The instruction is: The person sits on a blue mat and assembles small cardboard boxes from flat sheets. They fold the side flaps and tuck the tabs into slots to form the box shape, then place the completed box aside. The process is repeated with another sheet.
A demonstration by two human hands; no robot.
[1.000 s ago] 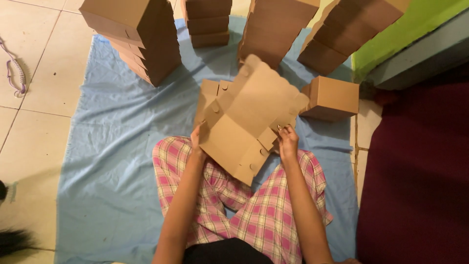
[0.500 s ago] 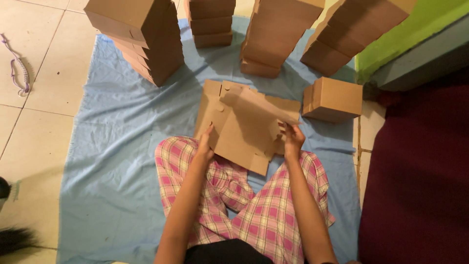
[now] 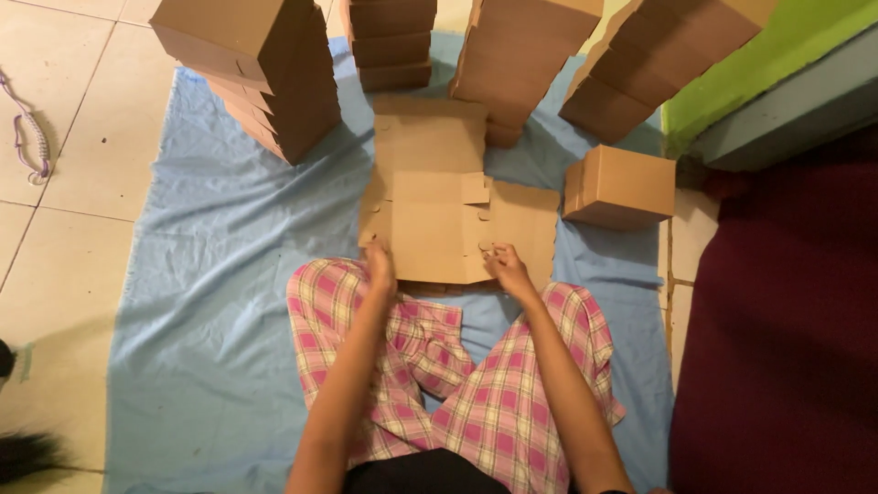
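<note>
Tiled floor (image 3: 64, 210) covered by a blue sheet (image 3: 210, 274); on the sheet, flat cardboard (image 3: 448, 220), a folded box (image 3: 622, 187), box stacks (image 3: 265, 73).
</note>
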